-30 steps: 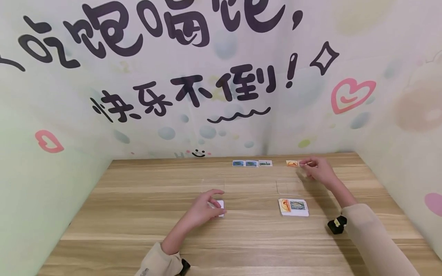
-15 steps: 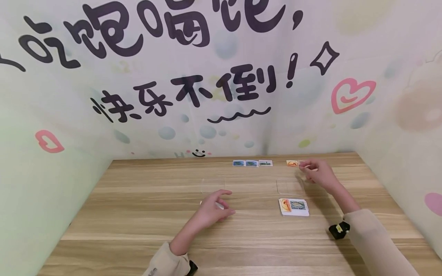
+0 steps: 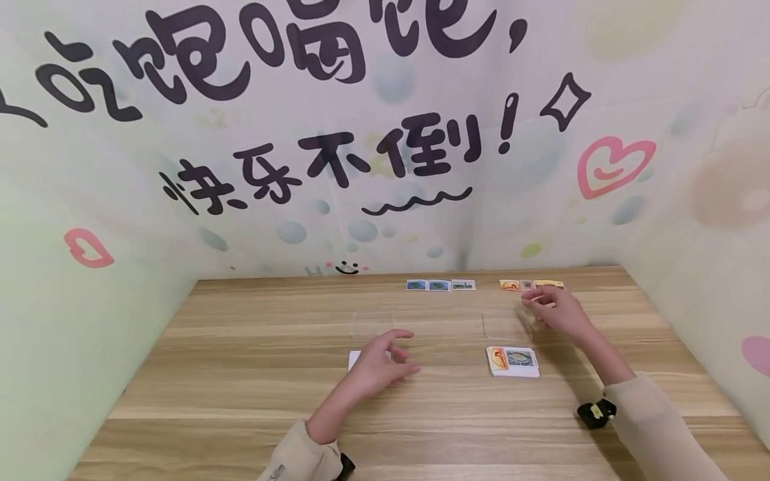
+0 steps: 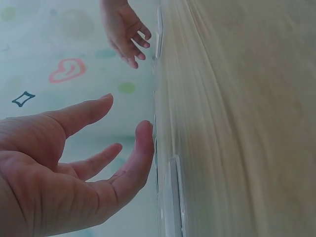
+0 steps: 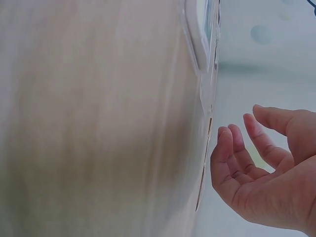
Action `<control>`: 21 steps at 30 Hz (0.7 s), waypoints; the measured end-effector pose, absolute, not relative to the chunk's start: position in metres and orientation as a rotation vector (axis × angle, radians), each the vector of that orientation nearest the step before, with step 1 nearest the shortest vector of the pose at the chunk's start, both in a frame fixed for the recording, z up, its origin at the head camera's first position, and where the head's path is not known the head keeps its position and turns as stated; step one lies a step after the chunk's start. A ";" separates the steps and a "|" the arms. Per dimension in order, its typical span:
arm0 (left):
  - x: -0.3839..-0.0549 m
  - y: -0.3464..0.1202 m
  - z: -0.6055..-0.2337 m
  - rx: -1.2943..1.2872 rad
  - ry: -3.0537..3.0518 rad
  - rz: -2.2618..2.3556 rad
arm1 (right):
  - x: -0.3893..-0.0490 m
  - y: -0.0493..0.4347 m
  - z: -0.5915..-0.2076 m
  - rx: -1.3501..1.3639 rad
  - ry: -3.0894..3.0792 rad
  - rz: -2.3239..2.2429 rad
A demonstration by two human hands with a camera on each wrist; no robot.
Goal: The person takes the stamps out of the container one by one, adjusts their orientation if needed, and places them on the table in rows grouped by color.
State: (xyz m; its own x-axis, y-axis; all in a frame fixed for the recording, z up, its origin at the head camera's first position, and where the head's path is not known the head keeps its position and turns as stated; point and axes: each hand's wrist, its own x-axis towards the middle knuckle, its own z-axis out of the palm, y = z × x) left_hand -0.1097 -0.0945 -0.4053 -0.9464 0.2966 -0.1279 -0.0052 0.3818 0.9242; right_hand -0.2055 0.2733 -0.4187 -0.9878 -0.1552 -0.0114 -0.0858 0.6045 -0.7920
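Yellow stamp (image 3: pixel 552 283) now shows at the far edge of the bench (image 3: pixel 240 401): the right hand (image 3: pixel 558 310) has drawn back, grip apart and empty, so its placing looks finished. The left hand (image 3: pixel 377 366) hangs apart near a white card (image 3: pixel 355 359).

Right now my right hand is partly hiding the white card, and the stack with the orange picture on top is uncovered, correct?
Not quite: the head view shows your left hand partly hiding the white card. The stack with the orange picture on top is uncovered.
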 end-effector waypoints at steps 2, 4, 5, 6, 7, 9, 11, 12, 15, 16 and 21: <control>-0.109 -0.092 -0.404 0.249 2.364 1.593 | -0.203 0.273 -0.418 -0.211 2.743 -1.351; -0.109 -0.089 -0.404 0.249 2.354 1.597 | -0.202 0.273 -0.418 -0.213 2.744 -1.351; -0.109 -0.088 -0.405 0.249 2.351 1.597 | -0.201 0.273 -0.418 -0.213 2.744 -1.350; -0.109 -0.087 -0.405 0.252 2.350 1.595 | -0.200 0.273 -0.418 -0.213 2.742 -1.349; -0.109 -0.086 -0.406 0.252 2.347 1.596 | -0.200 0.273 -0.419 -0.213 2.739 -1.349; -0.109 -0.084 -0.408 0.255 2.343 1.598 | -0.199 0.273 -0.419 -0.213 2.733 -1.346; -0.109 -0.082 -0.408 0.251 2.334 1.605 | -0.198 0.274 -0.420 -0.214 2.730 -1.342; -0.109 -0.081 -0.408 0.250 2.329 1.607 | -0.198 0.274 -0.420 -0.218 2.730 -1.338; -0.109 -0.077 -0.409 0.254 2.308 1.630 | -0.196 0.274 -0.420 -0.232 2.735 -1.331; -0.108 -0.075 -0.409 0.253 2.300 1.640 | -0.195 0.274 -0.420 -0.237 2.736 -1.327; -0.108 -0.067 -0.409 0.242 2.277 1.666 | -0.190 0.272 -0.417 -0.226 2.719 -1.321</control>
State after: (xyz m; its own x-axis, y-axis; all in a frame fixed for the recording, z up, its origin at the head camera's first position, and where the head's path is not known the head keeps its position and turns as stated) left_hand -0.1082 -0.0667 -0.4088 -0.9383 0.3131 -0.1468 -0.0452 0.3098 0.9497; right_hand -0.1898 0.2724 -0.4173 -0.9828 -0.1815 -0.0338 -0.0855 0.6100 -0.7877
